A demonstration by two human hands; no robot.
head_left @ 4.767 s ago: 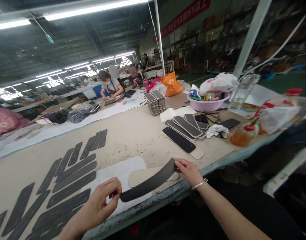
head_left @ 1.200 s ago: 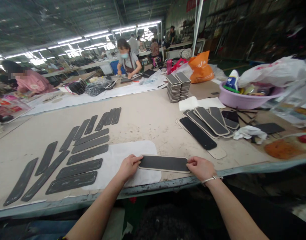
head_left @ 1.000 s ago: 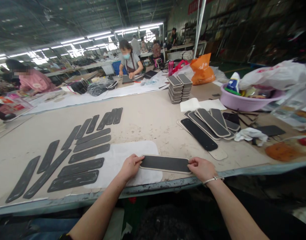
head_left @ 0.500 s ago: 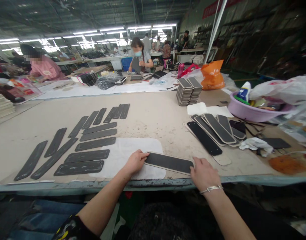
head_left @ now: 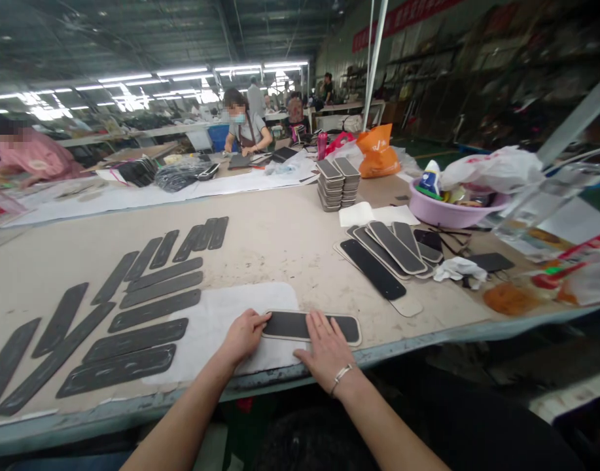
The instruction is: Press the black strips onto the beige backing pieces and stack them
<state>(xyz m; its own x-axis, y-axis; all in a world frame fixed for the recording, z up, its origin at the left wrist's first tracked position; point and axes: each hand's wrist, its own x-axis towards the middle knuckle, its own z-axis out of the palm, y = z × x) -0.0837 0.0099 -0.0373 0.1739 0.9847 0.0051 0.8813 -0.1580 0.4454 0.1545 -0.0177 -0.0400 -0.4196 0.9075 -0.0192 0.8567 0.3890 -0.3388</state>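
A long dark grey panel (head_left: 287,325) with rounded corners and a pale border lies near the table's front edge, partly over a white sheet (head_left: 221,317). My left hand (head_left: 243,335) pinches its left end between thumb and fingers. Flat across its middle and right part rests my right hand (head_left: 326,347), fingers stretched out and covering some of the surface. Several dark grey strips (head_left: 120,369) with shiny streaks are spread out to the left. On the right, a fanned pile of similar bordered panels (head_left: 398,247) has a black strip (head_left: 373,268) at its near side.
Two neat stacks of panels (head_left: 330,186) stand farther back, beside an orange bag (head_left: 375,152). A lilac basin (head_left: 441,208) holds a bottle and plastic bags. A crumpled white cloth (head_left: 460,271) lies at right. Co-workers (head_left: 248,127) sit across the table.
My right hand has moved from the panel's right end to lie flat over its middle. My left hand stays at the left end. The view has swung right.
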